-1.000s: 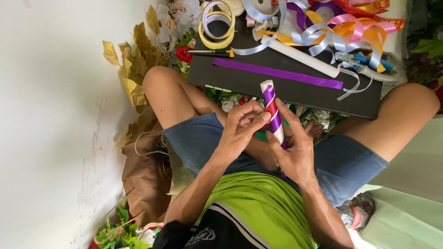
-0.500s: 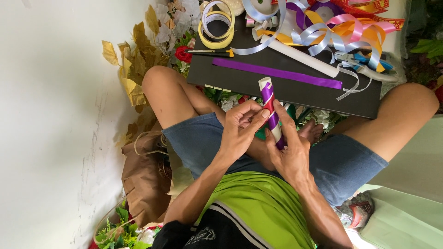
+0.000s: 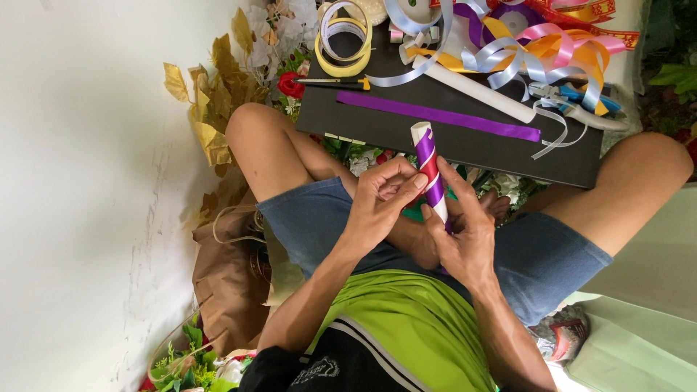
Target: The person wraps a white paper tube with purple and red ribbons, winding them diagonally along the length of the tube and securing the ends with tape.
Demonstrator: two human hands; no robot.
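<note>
A white tube (image 3: 428,170) wound with purple and red ribbon stands tilted over my lap. My left hand (image 3: 377,207) pinches the ribbon against the tube's middle with thumb and fingertips. Gripping the tube's lower part from the other side is my right hand (image 3: 465,236), its index finger stretched along the tube. I sit cross-legged in blue shorts and a green shirt. The tube's bottom end is hidden between my hands.
A black board (image 3: 377,127) lies beyond my knees with a flat purple ribbon strip (image 3: 443,116), a plain white tube (image 3: 479,91), yellow tape rolls (image 3: 345,43), curled ribbons (image 3: 537,47) and blue-handled pliers (image 3: 577,98). Gold leaves (image 3: 210,109), a red rose (image 3: 290,83) and a brown paper bag (image 3: 229,283) lie left.
The tube has shifted slightly left and my fingers have moved along the ribbon on it. Both hands keep their hold.
</note>
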